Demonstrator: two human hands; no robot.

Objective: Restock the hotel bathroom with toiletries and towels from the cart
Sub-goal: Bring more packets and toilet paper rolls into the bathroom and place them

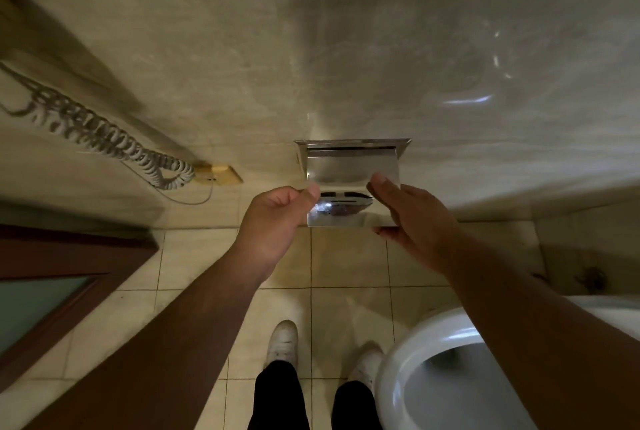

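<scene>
The chrome toilet-paper holder (pixel 351 147) sits on the wall (pixel 346 48). The left hand (pixel 273 218) pinches its cover's (pixel 349 173) left edge with curled fingers. The right hand (pixel 412 218) clasps the right edge, thumb above, fingers beneath. The holder's contents are hidden.

Two hands: left hand (pixel 273 221), right hand (pixel 412 218); one chrome holder (pixel 349 173); one toilet (pixel 391 370); two shoes (pixel 282 343) (pixel 367 360).

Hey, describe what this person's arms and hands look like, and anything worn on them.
The left arm and right arm are bare to the frame's edge, with no sleeves showing. The left hand and right hand wear no gloves; no rings, watch or bracelet show.
</scene>
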